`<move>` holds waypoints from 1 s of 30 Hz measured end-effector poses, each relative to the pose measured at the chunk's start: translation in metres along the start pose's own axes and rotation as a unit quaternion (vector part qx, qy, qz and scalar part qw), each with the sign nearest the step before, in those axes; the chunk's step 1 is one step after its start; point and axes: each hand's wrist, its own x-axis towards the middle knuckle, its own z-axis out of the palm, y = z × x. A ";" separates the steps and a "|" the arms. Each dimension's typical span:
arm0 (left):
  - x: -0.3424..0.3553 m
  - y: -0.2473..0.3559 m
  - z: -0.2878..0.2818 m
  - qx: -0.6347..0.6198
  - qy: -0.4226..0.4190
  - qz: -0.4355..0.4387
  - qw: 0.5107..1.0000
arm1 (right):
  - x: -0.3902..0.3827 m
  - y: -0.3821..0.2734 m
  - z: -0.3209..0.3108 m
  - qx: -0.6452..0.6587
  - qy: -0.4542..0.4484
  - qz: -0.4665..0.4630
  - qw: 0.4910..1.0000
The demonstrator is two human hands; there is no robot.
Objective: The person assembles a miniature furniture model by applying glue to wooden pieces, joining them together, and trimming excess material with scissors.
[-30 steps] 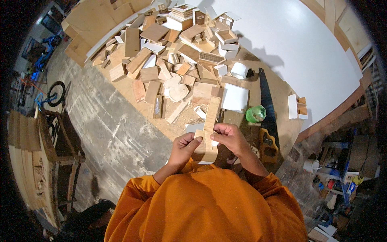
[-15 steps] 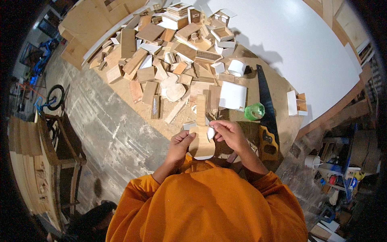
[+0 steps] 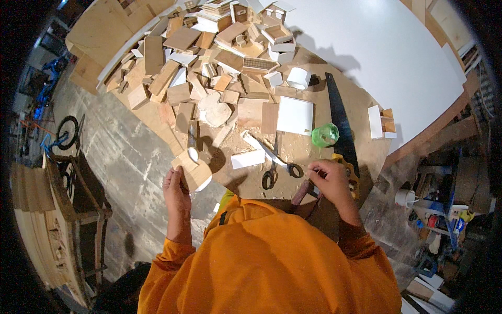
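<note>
My left hand (image 3: 175, 192) holds a flat, light wooden piece (image 3: 192, 167) with rounded cut-outs, out over the left edge of the dusty workbench (image 3: 361, 152). My right hand (image 3: 330, 180) is apart from it, at the bench's near edge, fingers closed around the top of a dark brown stick-like thing (image 3: 303, 192); what it is I cannot make out. Black-handled scissors (image 3: 277, 170) lie just left of that hand. The saw's yellow handle (image 3: 349, 166) sits right behind it.
A handsaw blade (image 3: 339, 118), a green roll (image 3: 325, 135), a white square board (image 3: 295, 115) and a small white strip (image 3: 247, 158) lie on the bench. Several wood offcuts (image 3: 209, 68) are heaped behind. A white tabletop (image 3: 387, 47) is at right, a wooden cart (image 3: 78, 209) and bicycle (image 3: 65, 133) at left.
Both hands held the wooden piece in front of me before. Now my left hand alone has carried it off to the left, and my right hand has moved right to the dark stick.
</note>
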 end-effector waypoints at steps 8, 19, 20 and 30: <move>-0.020 -0.006 0.008 0.005 -0.001 -0.045 0.999 | 0.000 -0.044 0.055 -0.168 0.061 -0.121 0.976; -0.030 -0.013 -0.009 -0.010 0.020 -0.056 0.998 | -0.001 -0.032 0.047 -0.198 0.036 -0.069 0.977; -0.030 -0.012 -0.010 -0.014 0.035 -0.057 0.998 | -0.003 -0.036 0.045 -0.199 0.018 -0.039 0.979; -0.036 -0.005 -0.008 -0.027 0.031 -0.059 0.997 | 0.004 -0.036 0.036 -0.259 -0.057 0.021 0.964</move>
